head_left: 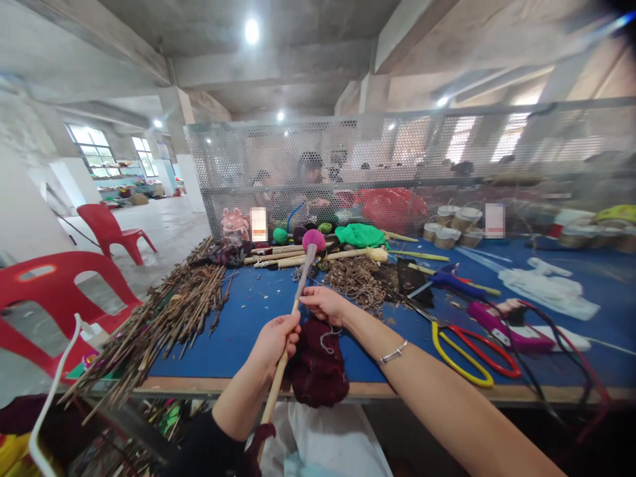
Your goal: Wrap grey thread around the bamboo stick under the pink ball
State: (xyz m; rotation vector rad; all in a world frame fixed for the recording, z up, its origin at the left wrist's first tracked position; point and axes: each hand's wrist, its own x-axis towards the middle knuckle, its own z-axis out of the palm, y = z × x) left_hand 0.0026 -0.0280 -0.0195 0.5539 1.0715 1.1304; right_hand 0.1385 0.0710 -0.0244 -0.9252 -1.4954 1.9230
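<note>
Currently, the wooden stick [272, 395] stands slanted in front of me above the tabletop [199, 363], its magenta ball [314, 240] at the far, upper end and its near end low toward my lap. My left hand [278, 339] is wrapped around the bare shaft, thumb on top and fingers curled beneath, with no visible gap; this grip likely carries the weight and keeps the shaft from turning. My right hand [325, 303] is closed to a pinch, thumb and fingertips together on the lower end of the grey wrapping [307, 271], just above the left hand; this hold probably keeps the wrapping taut and its end from slipping. The pointed-away slant presumably leaves the ball unobstructed and the wrapped section in plain sight. Beneath the right hand, a maroon cloth [318, 371] hangs over the front edge of the tabletop, with a loose grey strand [322, 343] lying on it. Scissors [436, 331] with yellow and red handles rest to the right, handles toward me, an orientation that suits a quick pick-up. A bundle of twigs [169, 311] lies to the left, apart from both hands.
</note>
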